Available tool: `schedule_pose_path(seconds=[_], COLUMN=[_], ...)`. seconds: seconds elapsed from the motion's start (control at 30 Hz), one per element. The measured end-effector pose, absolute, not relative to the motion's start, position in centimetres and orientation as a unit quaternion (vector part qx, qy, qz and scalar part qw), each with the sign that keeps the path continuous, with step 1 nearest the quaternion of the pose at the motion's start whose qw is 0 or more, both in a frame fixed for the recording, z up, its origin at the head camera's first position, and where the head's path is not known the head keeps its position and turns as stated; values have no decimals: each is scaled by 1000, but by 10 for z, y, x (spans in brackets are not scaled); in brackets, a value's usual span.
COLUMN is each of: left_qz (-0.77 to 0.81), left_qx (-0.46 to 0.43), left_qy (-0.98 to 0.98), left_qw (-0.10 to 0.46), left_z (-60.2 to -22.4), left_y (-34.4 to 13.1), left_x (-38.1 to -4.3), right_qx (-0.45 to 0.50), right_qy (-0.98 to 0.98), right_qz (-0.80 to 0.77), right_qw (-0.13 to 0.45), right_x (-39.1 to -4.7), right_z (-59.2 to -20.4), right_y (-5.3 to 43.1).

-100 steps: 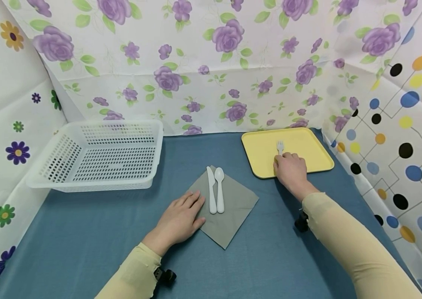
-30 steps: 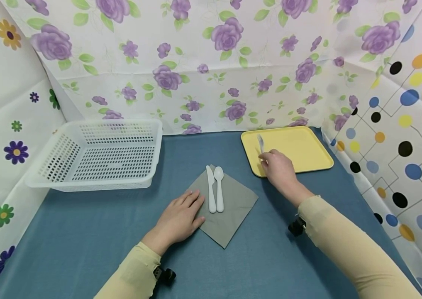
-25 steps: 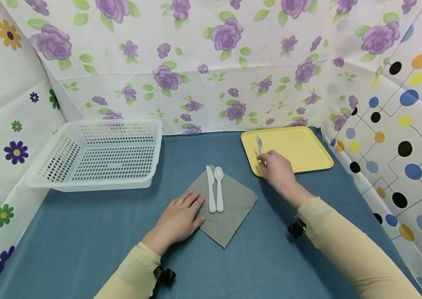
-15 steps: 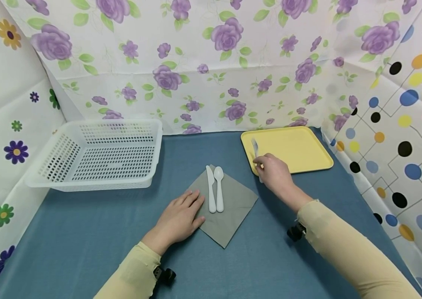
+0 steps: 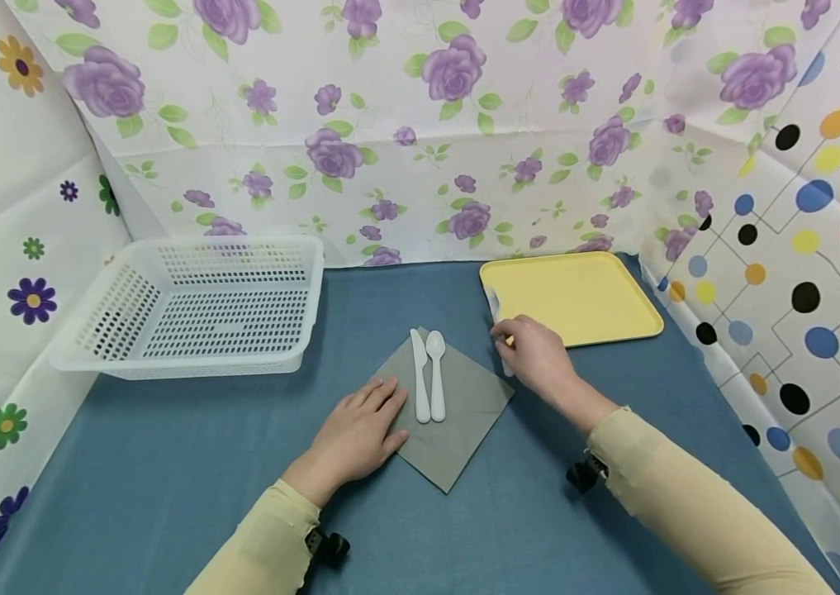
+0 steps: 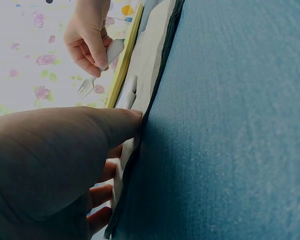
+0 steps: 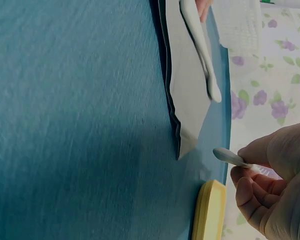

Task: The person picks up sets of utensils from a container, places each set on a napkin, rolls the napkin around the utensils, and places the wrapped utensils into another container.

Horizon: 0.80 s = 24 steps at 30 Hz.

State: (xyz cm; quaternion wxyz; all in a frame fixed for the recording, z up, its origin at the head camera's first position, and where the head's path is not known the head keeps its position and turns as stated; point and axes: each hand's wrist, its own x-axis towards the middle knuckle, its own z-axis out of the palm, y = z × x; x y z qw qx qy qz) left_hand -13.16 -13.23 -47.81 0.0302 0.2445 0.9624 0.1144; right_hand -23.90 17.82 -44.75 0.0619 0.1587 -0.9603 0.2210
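My right hand (image 5: pixel 538 354) pinches a white plastic fork (image 6: pixel 87 87) between thumb and fingers, raised at the near left corner of the yellow tray (image 5: pixel 576 293). In the right wrist view the fork's handle end (image 7: pixel 227 156) pokes out past the thumb. My left hand (image 5: pixel 353 434) lies flat with fingers spread on the left edge of a folded grey napkin (image 5: pixel 457 450), its corner pointing toward me. On that napkin a white knife (image 5: pixel 420 380) and a white spoon (image 5: pixel 437 376) lie side by side, right of the left fingertips.
A white perforated basket (image 5: pixel 189 310) stands at the back left of the blue tablecloth (image 5: pixel 189 471). Behind it hangs a floral curtain (image 5: pixel 390 99), with a dotted curtain (image 5: pixel 813 297) along the right side.
My right hand has lifted the fork off the yellow tray and carried it left and toward me, to the tray's near left corner. The left hand, napkin, knife and spoon stay put.
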Motion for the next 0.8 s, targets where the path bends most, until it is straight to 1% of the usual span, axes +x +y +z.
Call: schedule_pose_path(seconds=[0.3,0.57,0.8], left_qz=[115,116,115], left_qx=[243,244,244], left_qy=[963,962,963], left_qw=[35,34,31], left_z=[-477,-474,-474], left_y=[-132,-131,-131], left_x=[-132,-131,-129], right_qx=[170,175,191], right_qy=[-955,-953,-947], right_qz=[239,248,259], right_qw=[48,22,18], right_x=[-229,-222,-217], right_z=[-448,-451,-455], right_y=[170,163,157])
